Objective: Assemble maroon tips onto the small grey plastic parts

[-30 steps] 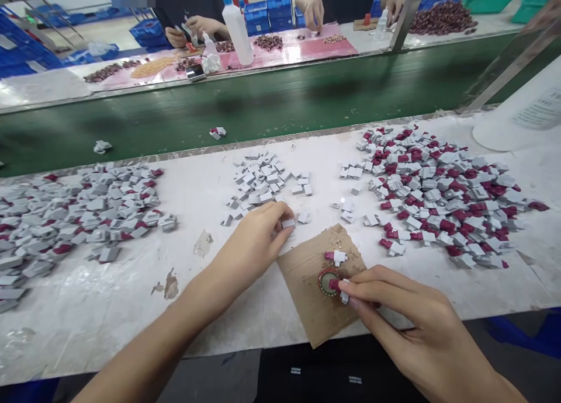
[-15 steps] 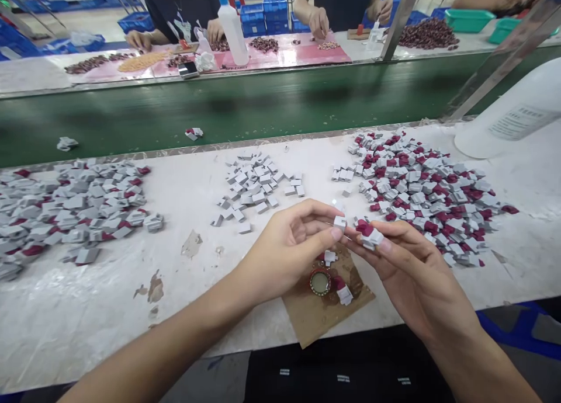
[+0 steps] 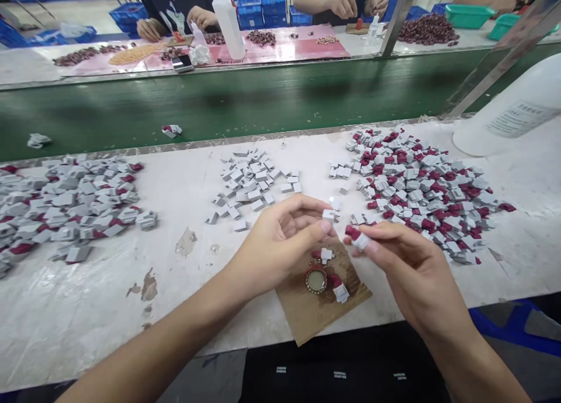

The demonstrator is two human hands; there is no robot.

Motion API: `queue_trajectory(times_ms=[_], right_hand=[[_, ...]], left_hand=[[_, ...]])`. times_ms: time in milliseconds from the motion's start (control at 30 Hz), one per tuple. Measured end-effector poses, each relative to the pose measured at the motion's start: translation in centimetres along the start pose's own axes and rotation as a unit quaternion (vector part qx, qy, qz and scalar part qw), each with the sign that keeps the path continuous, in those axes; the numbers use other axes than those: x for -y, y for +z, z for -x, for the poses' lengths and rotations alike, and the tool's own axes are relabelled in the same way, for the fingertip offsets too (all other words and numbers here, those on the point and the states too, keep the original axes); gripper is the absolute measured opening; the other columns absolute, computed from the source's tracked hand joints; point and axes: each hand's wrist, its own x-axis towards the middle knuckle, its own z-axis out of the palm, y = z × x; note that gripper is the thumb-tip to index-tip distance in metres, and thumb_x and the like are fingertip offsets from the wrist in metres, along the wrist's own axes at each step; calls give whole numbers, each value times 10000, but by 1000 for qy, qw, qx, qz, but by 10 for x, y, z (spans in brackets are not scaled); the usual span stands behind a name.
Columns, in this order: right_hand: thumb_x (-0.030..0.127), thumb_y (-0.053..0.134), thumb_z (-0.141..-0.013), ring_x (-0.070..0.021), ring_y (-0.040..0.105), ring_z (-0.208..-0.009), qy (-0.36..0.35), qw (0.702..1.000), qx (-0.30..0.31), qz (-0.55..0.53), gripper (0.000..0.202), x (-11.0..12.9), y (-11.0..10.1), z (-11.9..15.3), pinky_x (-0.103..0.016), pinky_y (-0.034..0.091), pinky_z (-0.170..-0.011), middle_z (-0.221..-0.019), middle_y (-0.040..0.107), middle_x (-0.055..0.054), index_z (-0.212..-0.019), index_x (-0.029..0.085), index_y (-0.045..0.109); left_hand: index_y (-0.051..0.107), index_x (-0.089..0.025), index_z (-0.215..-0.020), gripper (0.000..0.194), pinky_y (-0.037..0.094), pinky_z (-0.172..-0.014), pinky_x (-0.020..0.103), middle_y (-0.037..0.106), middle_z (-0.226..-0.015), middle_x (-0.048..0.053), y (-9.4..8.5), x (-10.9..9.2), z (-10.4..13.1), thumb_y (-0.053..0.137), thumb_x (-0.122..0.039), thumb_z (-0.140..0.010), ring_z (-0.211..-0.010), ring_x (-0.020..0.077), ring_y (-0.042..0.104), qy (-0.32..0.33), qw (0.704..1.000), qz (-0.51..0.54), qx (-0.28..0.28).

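Note:
Between the thumb and fingertips of my left hand (image 3: 287, 239) is a small grey plastic block (image 3: 328, 216). My right hand (image 3: 414, 268) pinches a grey and maroon plastic piece (image 3: 358, 239), its maroon end towards the left hand. The two parts are apart, with a small gap between them. Below them lies a piece of brown cardboard (image 3: 300, 318), wet in places. On it sit a bottle cap (image 3: 316, 279) and two more grey and maroon pieces, one nearer (image 3: 339, 290) and one farther (image 3: 325, 255).
Loose grey blocks (image 3: 249, 178) lie mid-table. Grey and maroon pieces form a right pile (image 3: 421, 181) and a left pile (image 3: 74, 198). A large white bottle (image 3: 508, 108) stands far right. Beyond, a green conveyor belt (image 3: 263, 93) carries two pieces; co-workers' hands (image 3: 344, 3) work across it.
My hands have drawn apart slightly, widening the gap between the block and the maroon-ended piece. The pieces on the belt have shifted left in view.

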Motion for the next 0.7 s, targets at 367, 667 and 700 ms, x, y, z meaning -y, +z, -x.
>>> queue_trajectory(times_ms=[367,667,700], right_hand=[[214,730,-1087,-223,826,-989,-43,973,147,171,192,10,4,26,-320,686,-838,-1084,852,-24,-1145,345,857],[210,702,-1100,-231,812,-1028,-40,969,158,187,192,8,8,23,-328,666,-850,-1113,840,-40,-1147,324,850],[214,702,-1100,-233,813,-1022,-37,969,158,184,191,9,9,23,-331,669,-846,-1110,841,-41,-1148,324,851]], left_hand=[[760,-187,-1135,178,674,-947,385,832,-1051,73,-19,11,7,810,-265,-983,-978,222,806,24,995,-63,-70],[756,-197,-1121,171,674,-966,380,839,-1082,74,-14,12,4,805,-277,-978,-1017,228,809,20,997,-62,-50],[755,-198,-1120,175,675,-966,382,840,-1084,76,-14,13,4,807,-279,-975,-1021,231,810,19,997,-62,-50]])
